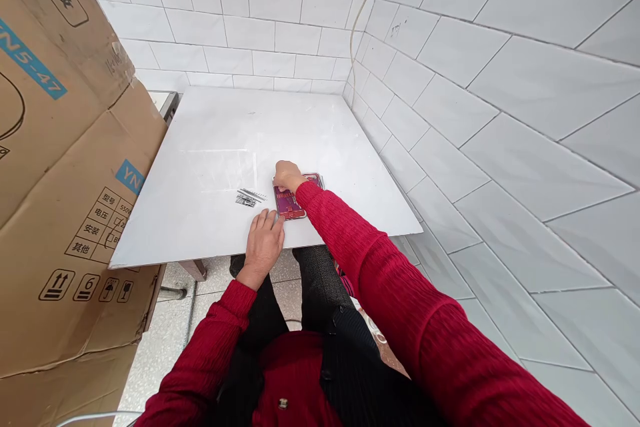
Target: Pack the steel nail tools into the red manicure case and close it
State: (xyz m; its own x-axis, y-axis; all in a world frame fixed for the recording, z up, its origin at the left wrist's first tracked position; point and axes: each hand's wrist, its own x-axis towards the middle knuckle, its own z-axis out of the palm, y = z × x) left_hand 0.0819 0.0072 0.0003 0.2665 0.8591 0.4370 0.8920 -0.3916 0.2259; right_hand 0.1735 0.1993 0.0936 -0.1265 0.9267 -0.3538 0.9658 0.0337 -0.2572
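On the white table (305, 123) lies a flat rectangular purple-and-red panel (289, 205) with a pale rim and lettering; its exact kind is unclear. My left hand (264, 240) rests at the table's near edge, fingers stretched out, their tips by the panel's lower left corner. Over the panel's upper left part, my right hand (287, 175) is closed with its fingers pointing down. Whatever it may pinch is hidden beneath the hand. The right forearm covers part of the panel's right side. A small pile of thin dark-and-silver pieces (249, 197) lies left of the panel.
Large cardboard boxes (65, 167) stand along the table's left side. White tiled walls (480, 127) close off the back and right. A thin cable (353, 33) hangs in the corner. Below the near edge are my legs (320, 280) and a table leg (195, 269).
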